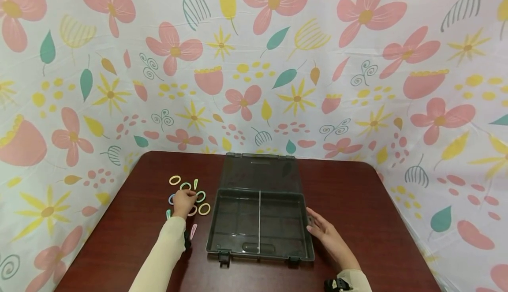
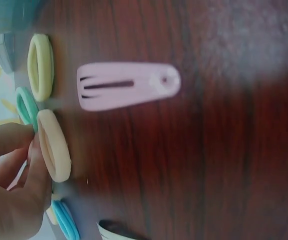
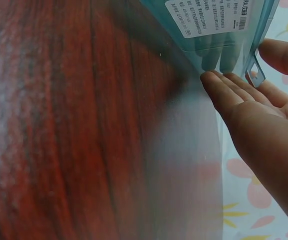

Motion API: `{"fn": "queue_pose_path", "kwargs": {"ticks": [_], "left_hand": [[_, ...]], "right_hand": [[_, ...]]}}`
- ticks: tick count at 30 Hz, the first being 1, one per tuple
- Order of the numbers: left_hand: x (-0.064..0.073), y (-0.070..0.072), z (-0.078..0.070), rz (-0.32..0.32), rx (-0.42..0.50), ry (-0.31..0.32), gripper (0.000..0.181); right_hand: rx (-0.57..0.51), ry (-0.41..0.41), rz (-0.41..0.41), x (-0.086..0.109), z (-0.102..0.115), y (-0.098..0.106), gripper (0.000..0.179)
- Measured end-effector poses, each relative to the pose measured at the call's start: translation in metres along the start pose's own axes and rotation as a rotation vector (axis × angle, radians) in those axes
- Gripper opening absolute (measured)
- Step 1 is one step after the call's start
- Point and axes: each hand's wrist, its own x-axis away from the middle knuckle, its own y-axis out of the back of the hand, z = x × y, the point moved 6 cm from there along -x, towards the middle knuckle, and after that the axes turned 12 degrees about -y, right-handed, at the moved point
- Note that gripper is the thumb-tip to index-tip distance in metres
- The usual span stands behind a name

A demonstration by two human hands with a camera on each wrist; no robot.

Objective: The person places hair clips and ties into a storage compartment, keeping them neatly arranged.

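My left hand (image 1: 184,202) is among the hair ties left of the box. Its thumb and finger appear to pinch the edge of a green hair tie (image 1: 200,196). A peach hair tie (image 2: 54,145) lies close by those fingers, and a yellow hair tie (image 1: 204,209) is just below the green one. Nearer the wrist lies a pink snap hair clip (image 2: 129,85). A dark see-through plastic box (image 1: 259,250) stands with its lid (image 1: 259,173) folded back. My right hand (image 1: 327,234) touches the box's right side with fairly straight fingers, near a small loop (image 3: 255,75).
A white divider (image 1: 259,221) splits the box into two compartments. Around the left hand lie another yellow hair tie (image 1: 175,180), a blue hair tie (image 1: 171,199), a light green clip (image 1: 196,184) and a teal clip (image 1: 168,214). Flowered cloth (image 1: 254,62) hangs behind the table (image 1: 341,186).
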Motion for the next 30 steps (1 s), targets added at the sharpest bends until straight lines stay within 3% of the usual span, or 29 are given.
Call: {"fn": "queue_pose_path", "kwargs": {"ticks": [6, 11, 15, 23, 30], "left_hand": [[0.001, 0.002, -0.001, -0.023, 0.015, 0.007, 0.013], [0.004, 0.004, -0.001, 0.004, 0.092, 0.037, 0.015], [0.005, 0.009, -0.01, 0.009, 0.156, 0.035, 0.017], [0.005, 0.013, -0.033, -0.01, 0.379, 0.096, 0.018], [0.002, 0.003, -0.052, -0.009, 0.581, 0.147, 0.022]], "right_hand": [[-0.011, -0.002, -0.006, 0.0, 0.0, 0.0, 0.059], [-0.014, -0.002, -0.013, 0.0, -0.002, 0.0, 0.059], [-0.006, -0.003, -0.013, 0.001, -0.001, 0.0, 0.059], [0.021, -0.01, 0.002, 0.002, 0.0, 0.001, 0.06], [0.044, -0.017, -0.002, 0.001, -0.002, 0.003, 0.06]]}}
